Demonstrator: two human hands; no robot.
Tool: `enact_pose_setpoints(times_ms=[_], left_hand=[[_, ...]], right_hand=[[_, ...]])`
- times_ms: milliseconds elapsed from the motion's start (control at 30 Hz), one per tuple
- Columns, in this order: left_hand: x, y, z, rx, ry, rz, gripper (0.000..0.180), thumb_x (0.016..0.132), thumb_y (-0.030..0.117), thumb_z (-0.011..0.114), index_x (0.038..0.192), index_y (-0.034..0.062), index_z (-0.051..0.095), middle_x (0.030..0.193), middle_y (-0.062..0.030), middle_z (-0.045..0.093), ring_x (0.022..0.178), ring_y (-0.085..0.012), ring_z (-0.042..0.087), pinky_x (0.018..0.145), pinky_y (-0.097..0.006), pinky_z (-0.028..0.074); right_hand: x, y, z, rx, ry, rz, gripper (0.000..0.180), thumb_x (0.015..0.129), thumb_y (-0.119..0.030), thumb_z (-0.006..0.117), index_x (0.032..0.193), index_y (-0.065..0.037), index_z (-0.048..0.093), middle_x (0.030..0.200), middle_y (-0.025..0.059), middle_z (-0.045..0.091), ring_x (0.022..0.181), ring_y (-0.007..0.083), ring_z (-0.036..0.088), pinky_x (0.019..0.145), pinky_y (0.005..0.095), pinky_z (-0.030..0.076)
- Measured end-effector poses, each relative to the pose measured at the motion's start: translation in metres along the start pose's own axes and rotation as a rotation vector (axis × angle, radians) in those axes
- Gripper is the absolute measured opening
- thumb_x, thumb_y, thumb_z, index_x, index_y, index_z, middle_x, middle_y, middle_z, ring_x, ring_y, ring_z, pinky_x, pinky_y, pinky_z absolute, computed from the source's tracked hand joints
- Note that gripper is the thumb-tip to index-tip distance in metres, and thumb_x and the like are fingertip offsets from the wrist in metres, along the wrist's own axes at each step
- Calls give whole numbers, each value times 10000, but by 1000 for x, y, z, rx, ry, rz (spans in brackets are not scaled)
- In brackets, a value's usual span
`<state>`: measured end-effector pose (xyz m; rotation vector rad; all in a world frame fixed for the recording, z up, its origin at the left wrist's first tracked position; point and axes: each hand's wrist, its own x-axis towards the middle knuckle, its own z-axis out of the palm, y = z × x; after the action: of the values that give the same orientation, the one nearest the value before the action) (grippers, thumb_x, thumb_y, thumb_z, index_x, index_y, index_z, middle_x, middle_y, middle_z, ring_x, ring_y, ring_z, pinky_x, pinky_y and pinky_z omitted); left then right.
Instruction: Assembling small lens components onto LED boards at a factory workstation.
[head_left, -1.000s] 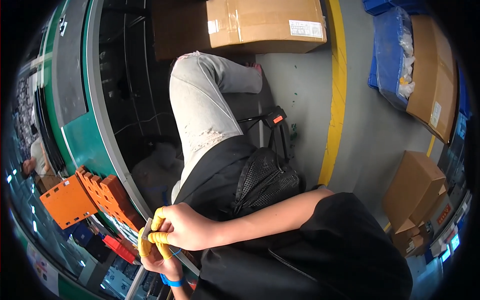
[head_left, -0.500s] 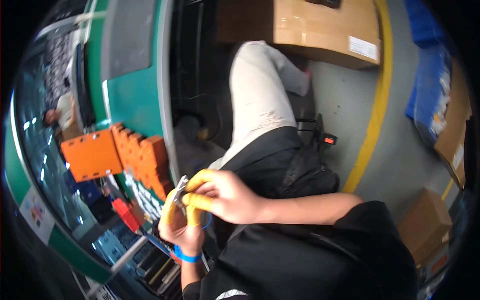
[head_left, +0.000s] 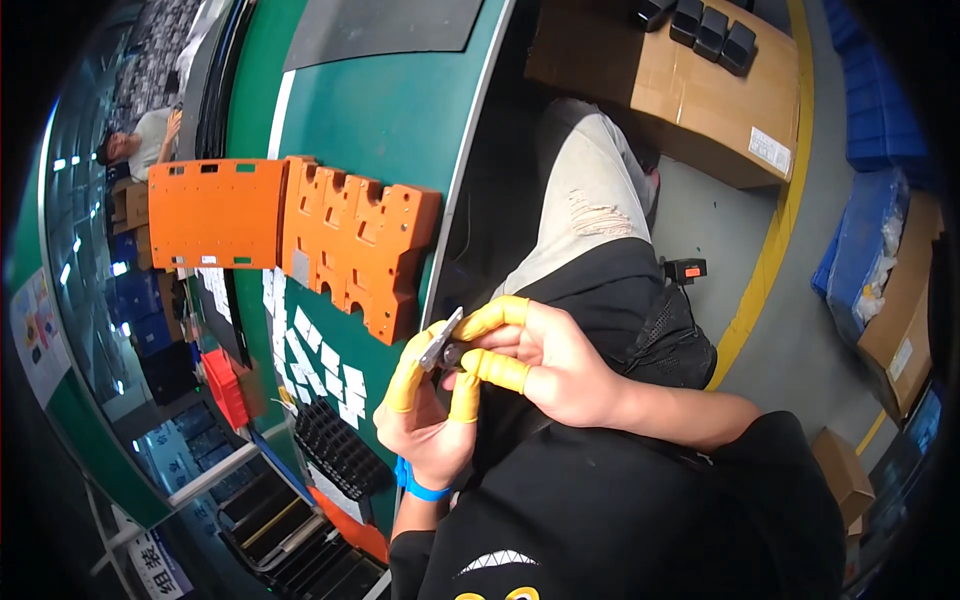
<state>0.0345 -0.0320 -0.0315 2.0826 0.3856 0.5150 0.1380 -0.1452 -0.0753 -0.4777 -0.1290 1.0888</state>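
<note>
1. i see my left hand (head_left: 425, 425) and right hand (head_left: 545, 360) meeting just off the table (head_left: 390, 110) edge, a small part (head_left: 442, 345) between their fingers (head_left: 490, 315).
2. on the table, left of the hands, lies a notched block (head_left: 355, 245), a flat plate (head_left: 215, 212) touching its left side.
3. a cardboard box (head_left: 680, 85) sits on the floor (head_left: 800, 330) beyond my knee.

A green-topped workbench (head_left: 400, 120) carries two orange plastic jig plates (head_left: 300, 230) — beside them, small white rectangular labels (head_left: 320, 350) and a black mat (head_left: 380, 25).

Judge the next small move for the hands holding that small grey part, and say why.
Probably a slight turn of the small grey part between the fingertips: both the left hand and right hand pinch it above the lap, apart from the green table.
</note>
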Motion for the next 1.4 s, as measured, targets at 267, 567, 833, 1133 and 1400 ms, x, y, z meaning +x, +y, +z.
enact_pose_setpoints(times_ms=[267,567,833,1133,1400], left_hand=[[-11,-3,-10,-136,153,-23,505,796,-125,700,1274,-77,545,1181,-200,642,1078,-253,641,945,-354,506],[-20,-3,-28,-247,352,-117,435,810,-139,666,1231,-78,576,1175,-171,642,1067,-239,643,967,-349,503],[-39,-15,-44,-261,605,-162,445,768,-109,728,1194,-92,602,1090,-145,676,1001,-199,658,908,-312,515],[-38,-25,-63,-129,698,-185,403,766,-35,762,1149,-62,638,1036,-154,705,951,-234,699,854,-305,535],[-28,-44,-83,36,685,-142,328,749,-39,778,1060,-58,675,982,-177,714,877,-325,713,788,-361,572]], right_hand=[[-5,11,27,-194,121,-65,230,904,32,635,1108,37,531,1028,114,646,984,155,657,903,288,520],[11,28,56,-397,106,-95,293,866,53,682,1120,33,537,1070,119,637,1015,162,645,923,292,523],[36,43,71,-386,-69,-61,312,848,112,669,1130,56,547,1101,135,631,1049,204,644,953,336,526],[61,50,86,-572,-127,57,293,842,116,675,1110,71,566,1092,153,643,1023,212,663,927,327,542],[96,53,94,-678,-54,202,246,849,89,687,1076,80,593,997,159,690,937,204,692,866,311,563]])
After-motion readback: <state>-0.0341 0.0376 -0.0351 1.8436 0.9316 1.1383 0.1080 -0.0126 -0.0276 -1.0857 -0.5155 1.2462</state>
